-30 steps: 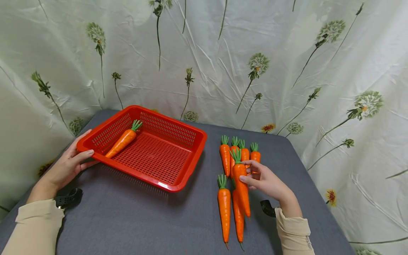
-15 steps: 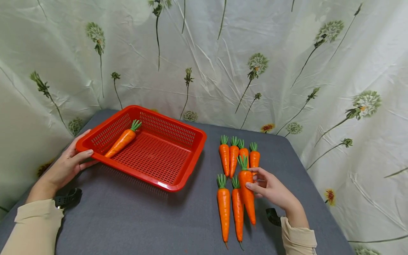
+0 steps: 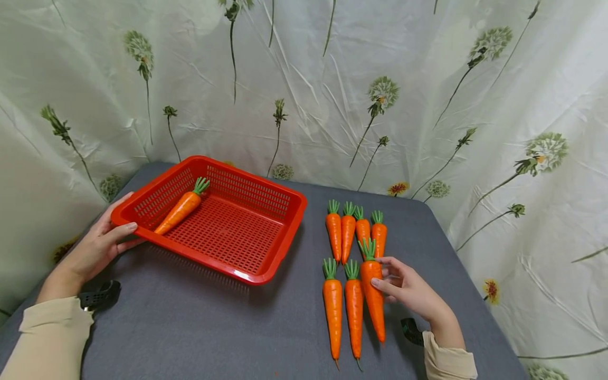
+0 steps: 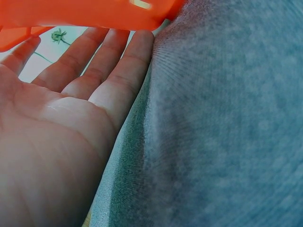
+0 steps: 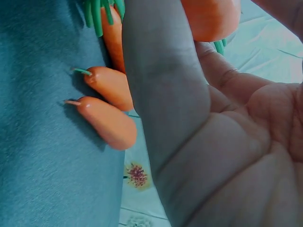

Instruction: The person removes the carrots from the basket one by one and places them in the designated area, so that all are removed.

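In the head view, my right hand [image 3: 410, 290] pinches a carrot [image 3: 372, 295] with green tops between thumb and fingers, its tip pointing down toward me. Two carrots lie side by side just left of it, the nearer one [image 3: 353, 314] and a farther one [image 3: 332, 314]. At the left, my left hand [image 3: 102, 245] grips the near left corner of a red plastic basket [image 3: 228, 227], thumb at the rim. One carrot [image 3: 179, 212] lies along the basket's left side. The left wrist view shows fingers [image 4: 128, 71] reaching up to the basket rim [image 4: 85, 14].
Several carrots [image 3: 348, 229] form a row farther back on the grey table [image 3: 199, 327]. Behind the table hangs a pale curtain [image 3: 313, 105] printed with dandelions. Black wrist mounts show at the left wrist [image 3: 101, 295] and right wrist [image 3: 411, 331].
My right hand has moved right and toward me with its carrot, lowering it beside the two front carrots, which now show fully. My left hand and the basket have stayed in place.
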`<state>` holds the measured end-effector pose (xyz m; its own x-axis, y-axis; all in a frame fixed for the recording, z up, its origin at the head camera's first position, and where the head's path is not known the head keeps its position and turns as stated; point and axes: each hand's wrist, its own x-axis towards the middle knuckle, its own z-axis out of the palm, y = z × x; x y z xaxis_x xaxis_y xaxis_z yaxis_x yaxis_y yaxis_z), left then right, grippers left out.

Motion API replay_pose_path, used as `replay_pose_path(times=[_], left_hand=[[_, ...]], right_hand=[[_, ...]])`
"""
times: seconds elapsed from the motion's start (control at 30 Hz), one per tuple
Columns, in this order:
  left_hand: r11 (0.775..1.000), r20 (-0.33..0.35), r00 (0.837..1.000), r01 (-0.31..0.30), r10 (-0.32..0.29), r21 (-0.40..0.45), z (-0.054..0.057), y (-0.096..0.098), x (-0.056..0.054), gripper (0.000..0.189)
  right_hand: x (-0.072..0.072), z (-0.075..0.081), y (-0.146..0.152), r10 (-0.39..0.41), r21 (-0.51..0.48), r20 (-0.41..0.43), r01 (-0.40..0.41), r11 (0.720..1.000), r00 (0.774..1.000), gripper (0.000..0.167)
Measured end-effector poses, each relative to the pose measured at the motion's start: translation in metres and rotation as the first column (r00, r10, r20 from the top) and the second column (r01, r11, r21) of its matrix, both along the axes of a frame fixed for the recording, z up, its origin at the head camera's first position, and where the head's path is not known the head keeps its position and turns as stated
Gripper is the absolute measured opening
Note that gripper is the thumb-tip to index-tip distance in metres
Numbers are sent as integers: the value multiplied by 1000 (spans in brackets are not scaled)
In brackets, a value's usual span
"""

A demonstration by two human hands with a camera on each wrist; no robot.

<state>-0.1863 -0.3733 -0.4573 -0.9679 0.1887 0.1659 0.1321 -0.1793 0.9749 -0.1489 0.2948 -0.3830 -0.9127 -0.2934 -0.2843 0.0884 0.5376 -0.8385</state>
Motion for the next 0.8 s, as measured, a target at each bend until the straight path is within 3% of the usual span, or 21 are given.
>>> replay_pose_path(times=[0.8], left_hand=[[998, 38, 999, -28, 30, -50, 3, 1, 1, 78]], right_hand=[[12, -20, 12, -19, 25, 78, 17, 1000, 997, 69]])
